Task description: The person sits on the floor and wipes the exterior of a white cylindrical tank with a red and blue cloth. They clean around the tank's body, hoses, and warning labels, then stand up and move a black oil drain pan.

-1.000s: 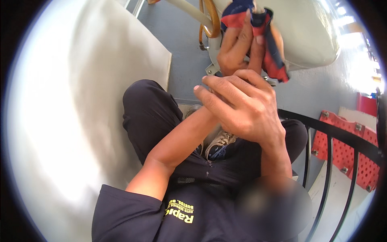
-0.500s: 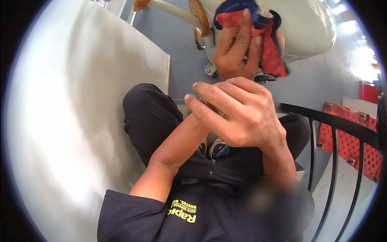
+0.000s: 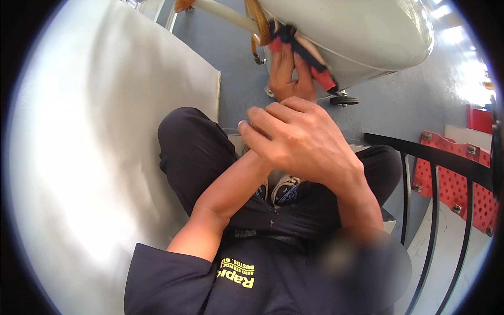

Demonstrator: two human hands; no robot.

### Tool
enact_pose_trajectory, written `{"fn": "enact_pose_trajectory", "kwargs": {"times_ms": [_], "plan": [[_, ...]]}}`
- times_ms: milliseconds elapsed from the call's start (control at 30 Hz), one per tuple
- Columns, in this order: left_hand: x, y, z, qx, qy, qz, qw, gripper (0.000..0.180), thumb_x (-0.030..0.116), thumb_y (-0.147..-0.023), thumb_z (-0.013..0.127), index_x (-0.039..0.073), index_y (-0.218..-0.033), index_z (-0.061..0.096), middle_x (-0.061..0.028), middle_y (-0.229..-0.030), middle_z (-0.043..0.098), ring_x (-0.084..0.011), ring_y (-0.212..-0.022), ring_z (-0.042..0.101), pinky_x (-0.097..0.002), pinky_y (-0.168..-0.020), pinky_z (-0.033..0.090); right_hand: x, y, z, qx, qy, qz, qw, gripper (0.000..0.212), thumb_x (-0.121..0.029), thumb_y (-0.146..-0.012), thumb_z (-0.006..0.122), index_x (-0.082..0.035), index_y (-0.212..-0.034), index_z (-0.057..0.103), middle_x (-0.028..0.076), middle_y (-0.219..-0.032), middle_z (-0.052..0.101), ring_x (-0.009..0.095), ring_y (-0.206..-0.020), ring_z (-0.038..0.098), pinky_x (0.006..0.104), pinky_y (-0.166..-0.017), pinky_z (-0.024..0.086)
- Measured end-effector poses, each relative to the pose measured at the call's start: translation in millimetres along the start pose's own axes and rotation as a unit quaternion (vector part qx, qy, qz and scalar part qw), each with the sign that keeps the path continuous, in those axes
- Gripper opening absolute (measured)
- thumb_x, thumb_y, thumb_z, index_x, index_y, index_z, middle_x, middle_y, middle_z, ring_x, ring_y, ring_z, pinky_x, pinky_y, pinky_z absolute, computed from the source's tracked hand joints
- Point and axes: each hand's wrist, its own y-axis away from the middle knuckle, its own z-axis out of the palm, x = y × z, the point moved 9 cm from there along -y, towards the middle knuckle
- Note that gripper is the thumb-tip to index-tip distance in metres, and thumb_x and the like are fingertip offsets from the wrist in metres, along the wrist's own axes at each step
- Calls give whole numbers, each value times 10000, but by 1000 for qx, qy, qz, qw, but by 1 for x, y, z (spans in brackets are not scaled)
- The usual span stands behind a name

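My left hand (image 3: 289, 79) reaches out past my knees and presses a red and navy cloth (image 3: 321, 76) to the lower side of a large, rounded, glossy cream-coloured tank (image 3: 352, 31). Its fingers lie over the cloth, which is slightly blurred and folded. Across my left wrist lies my right hand (image 3: 310, 139), with its bent fingers hooked over the wrist; the fingertips are partly hidden. A brown hose (image 3: 257, 23) curves beside the tank, just left of the cloth.
The tank stands on a small black caster wheel (image 3: 344, 100) over a grey floor (image 3: 239, 100). A pale, shiny panel (image 3: 105, 136) rises close on my left. At my right are a black metal railing (image 3: 433, 157) and a red perforated panel (image 3: 446, 173).
My left hand and the cloth have moved down and left along the tank. My right hand has shifted with them, and its fingers are more bent over the wrist.
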Motion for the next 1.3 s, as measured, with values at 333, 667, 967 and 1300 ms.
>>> {"fn": "enact_pose_trajectory", "kwargs": {"times_ms": [333,667,967,1300], "plan": [[-129,75,-15,52,-167,-115,978,327,292,-1148,609,33,-1257,777,-210,-1214,763,-346,-1155,721,-434,-934,560,4,-2,38,-45,34,-11,998,189,-148,-824,754,-100,-1006,735,21,-992,721,201,-967,760,357,-873,605],[-88,-2,-11,178,290,-306,889,351,276,-1162,580,-21,-1169,769,20,-885,682,-130,-743,556,-291,-682,491,-9,-2,43,-60,-1,-17,998,160,-135,-850,750,-92,-1002,727,20,-945,696,205,-946,750,363,-876,601],[-199,31,-12,63,-7,-297,953,364,255,-1139,577,-49,-1249,743,-271,-1175,787,-340,-984,730,-438,-903,559,-16,-4,49,-64,8,-36,997,170,-130,-856,753,-82,-1016,727,25,-947,702,202,-954,750,357,-864,596],[-182,29,-1,135,227,-285,921,281,197,-1162,579,5,-1237,770,-55,-1121,766,-127,-949,629,-307,-860,531,-18,-5,40,-65,-10,-26,997,134,-121,-857,751,-80,-983,729,22,-955,725,207,-962,763,357,-869,601]]}}
